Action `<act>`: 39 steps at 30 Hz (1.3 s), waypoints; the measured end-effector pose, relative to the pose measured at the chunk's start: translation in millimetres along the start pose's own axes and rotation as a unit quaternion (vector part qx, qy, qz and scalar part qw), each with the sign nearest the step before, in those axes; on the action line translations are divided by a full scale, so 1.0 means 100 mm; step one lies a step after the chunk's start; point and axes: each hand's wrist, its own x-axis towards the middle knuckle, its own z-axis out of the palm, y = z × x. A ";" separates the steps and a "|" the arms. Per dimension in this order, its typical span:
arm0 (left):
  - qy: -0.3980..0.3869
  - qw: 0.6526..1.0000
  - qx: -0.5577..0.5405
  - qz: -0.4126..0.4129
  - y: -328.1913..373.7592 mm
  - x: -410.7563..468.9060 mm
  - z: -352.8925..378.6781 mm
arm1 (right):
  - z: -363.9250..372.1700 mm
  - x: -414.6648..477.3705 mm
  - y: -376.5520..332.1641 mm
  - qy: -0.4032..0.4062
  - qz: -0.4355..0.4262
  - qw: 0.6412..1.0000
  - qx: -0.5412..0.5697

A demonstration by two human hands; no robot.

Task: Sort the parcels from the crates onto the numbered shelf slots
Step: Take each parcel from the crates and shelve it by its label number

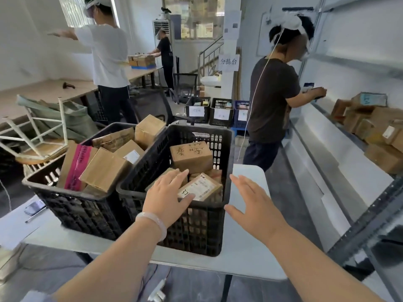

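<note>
On white table (248,253), two black crates (196,225) of parcels (190,156)

Two black crates stand side by side on a white tabletop (246,253), both loaded with cardboard parcels. The left hand (168,198), fingers spread and a pale bangle (152,225) on its wrist, reaches into the right crate (196,232) over a labelled parcel (201,188). The right hand (250,205) hovers open just beside that crate's right wall, empty. The left crate (72,205) sits untouched. More parcels lie on the shelf (340,162) at right.
</note>
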 end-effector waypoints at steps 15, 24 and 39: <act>-0.319 0.939 0.035 0.126 -0.79 1.46 0.74 | 0.77 1.12 -0.39 -0.021 0.188 0.980 -0.065; -0.315 0.915 0.104 0.228 -0.94 1.64 0.92 | 1.14 1.39 -0.54 -0.193 0.310 0.925 -0.108; -0.162 0.945 -0.264 0.107 -0.89 1.61 0.79 | 1.10 1.50 -0.63 -0.018 0.312 0.944 0.106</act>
